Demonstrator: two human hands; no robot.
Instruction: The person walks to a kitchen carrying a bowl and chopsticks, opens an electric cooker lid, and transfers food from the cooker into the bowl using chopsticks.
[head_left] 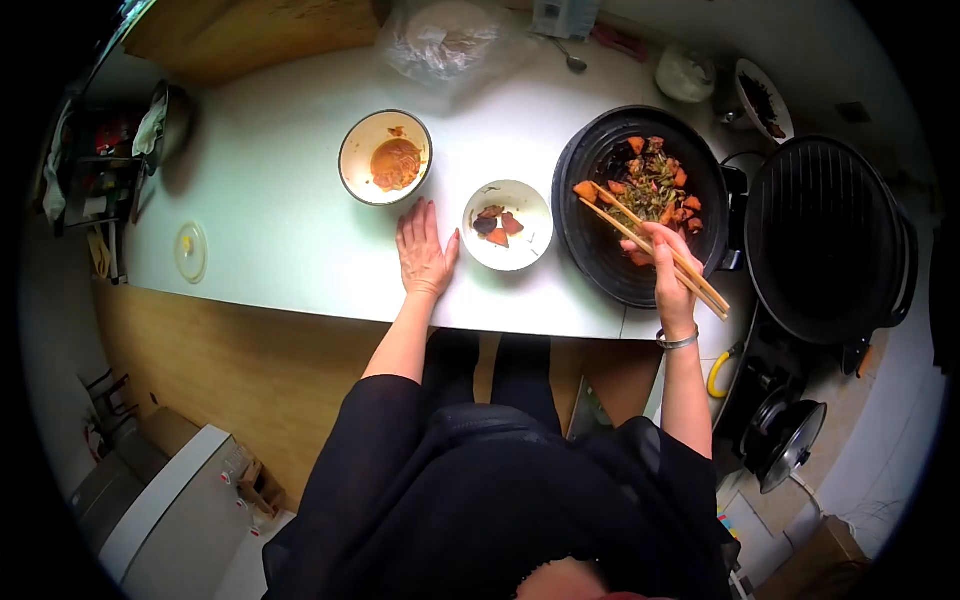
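Note:
My right hand [672, 265] grips a pair of wooden chopsticks [712, 296] over a round black electric pan [598, 262]. Their tips meet at an orange chunk of food [585, 190] near the pan's left side; whether they pinch it I cannot tell. Greens and more orange-red chunks [655, 185] lie in the pan. My left hand [425, 250] rests flat on the white counter with its fingers spread. Beside it stands a small white bowl [507, 262] with several dark and orange pieces inside. Just beyond my fingertips is a larger bowl [352, 185] with reddish-orange sauce.
The pan's ridged black lid [825, 240] stands open on the right. A plastic bag [440, 45], a spoon [575, 62] and a tilted bowl of dark food [762, 98] are at the back. A round plastic lid [190, 252] lies left. Yellow-handled scissors [717, 375] are near my right forearm.

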